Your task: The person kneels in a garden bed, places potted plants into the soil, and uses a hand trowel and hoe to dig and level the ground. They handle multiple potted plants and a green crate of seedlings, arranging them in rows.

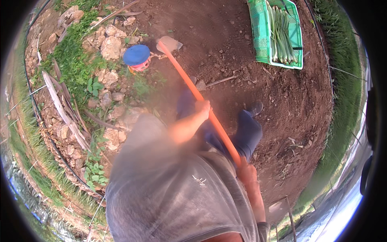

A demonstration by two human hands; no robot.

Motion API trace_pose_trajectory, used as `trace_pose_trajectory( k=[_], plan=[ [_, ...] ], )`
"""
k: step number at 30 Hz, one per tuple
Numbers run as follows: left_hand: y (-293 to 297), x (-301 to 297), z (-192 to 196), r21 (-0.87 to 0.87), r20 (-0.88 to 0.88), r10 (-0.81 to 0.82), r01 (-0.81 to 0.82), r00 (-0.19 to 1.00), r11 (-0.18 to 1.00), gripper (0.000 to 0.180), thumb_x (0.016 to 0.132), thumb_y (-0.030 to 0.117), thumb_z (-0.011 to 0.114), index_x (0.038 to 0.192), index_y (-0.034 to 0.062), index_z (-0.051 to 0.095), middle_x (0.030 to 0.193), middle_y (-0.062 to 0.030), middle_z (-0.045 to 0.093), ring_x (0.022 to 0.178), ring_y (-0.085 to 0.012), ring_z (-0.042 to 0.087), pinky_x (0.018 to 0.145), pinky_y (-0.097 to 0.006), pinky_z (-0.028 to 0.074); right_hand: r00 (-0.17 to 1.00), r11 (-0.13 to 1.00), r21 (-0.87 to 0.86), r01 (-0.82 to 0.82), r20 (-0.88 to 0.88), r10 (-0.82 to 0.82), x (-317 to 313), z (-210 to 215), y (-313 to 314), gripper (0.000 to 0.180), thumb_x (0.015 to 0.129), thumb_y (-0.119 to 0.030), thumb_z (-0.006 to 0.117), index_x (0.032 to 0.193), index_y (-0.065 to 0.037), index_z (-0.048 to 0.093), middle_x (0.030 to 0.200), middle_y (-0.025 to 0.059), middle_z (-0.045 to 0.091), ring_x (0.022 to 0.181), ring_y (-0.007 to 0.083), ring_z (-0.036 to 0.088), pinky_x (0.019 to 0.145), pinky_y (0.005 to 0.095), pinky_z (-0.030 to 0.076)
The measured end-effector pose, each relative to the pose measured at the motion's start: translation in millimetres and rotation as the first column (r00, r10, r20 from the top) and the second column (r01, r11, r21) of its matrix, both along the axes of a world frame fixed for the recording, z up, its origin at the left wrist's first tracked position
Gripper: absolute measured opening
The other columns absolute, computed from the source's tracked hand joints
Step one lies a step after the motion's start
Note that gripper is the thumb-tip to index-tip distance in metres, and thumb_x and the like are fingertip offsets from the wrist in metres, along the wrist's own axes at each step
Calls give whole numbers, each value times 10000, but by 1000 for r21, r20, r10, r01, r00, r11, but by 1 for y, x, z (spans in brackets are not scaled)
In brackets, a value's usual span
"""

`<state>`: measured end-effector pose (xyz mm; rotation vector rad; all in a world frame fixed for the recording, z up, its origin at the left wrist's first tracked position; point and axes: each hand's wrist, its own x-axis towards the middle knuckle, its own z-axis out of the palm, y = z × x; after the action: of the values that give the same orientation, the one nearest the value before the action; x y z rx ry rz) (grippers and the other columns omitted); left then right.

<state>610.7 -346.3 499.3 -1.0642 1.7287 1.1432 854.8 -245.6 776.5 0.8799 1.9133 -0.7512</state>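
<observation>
A hoe with a long orange handle [181,72] slants across in front of me. Its flat greyish blade [172,43] is at the far end, at the soil. My left hand [202,109] is closed around the middle of the handle. Lower down, close to my right hip, my right hand [246,172] wraps round the near end of it. Left of the blade sits a small container with a blue lid [137,55] and a pinkish lower part.
A green plastic crate [299,44] of long green-and-white stalks [281,34] stands at the far right. Rocks [111,47], weeds [76,52] and dry wood pieces [66,111] line the left side. A stick [221,81] lies on the brown soil. Grass [338,52] borders the right.
</observation>
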Motion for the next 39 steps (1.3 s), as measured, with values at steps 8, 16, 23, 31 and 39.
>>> trace_pose_trajectory(
  k=[8,16,23,31,39],
  plan=[
    [57,93,16,77,151,232,-245,961,966,68,852,49,596,873,24,536,615,-100,516,467,-250,522,458,-460,474,993,993,61,-101,-56,104,50,58,110,259,823,-85,614,1070,-93,532,730,196,664,704,405,671,622,512,531],
    [122,68,-16,35,141,147,-153,979,988,55,815,21,550,828,29,497,607,-113,506,496,-270,530,499,-451,501,958,973,-13,-230,-178,224,46,26,210,311,856,-43,594,1153,-55,502,805,164,684,766,340,704,653,445,571],
    [160,57,-25,48,67,268,-271,961,961,88,787,-3,533,731,32,475,561,-105,466,460,-262,500,461,-419,455,943,943,-74,-325,-93,318,14,18,270,347,867,-108,605,1174,-71,450,840,189,684,817,408,682,715,509,549],
    [211,37,-26,157,-154,413,-390,898,907,176,839,4,557,992,-80,538,764,-172,578,532,-311,591,470,-439,496,865,864,-32,-502,-34,501,-57,18,330,376,856,-186,678,1129,-55,454,886,228,684,886,419,676,764,521,544],
    [208,16,-69,137,-166,480,-462,861,876,90,838,16,616,882,-29,553,655,-123,538,488,-265,550,459,-443,474,855,841,-156,-518,-58,516,-69,0,358,418,826,-224,713,1086,-31,449,861,265,676,864,458,661,774,545,523]
  ],
)
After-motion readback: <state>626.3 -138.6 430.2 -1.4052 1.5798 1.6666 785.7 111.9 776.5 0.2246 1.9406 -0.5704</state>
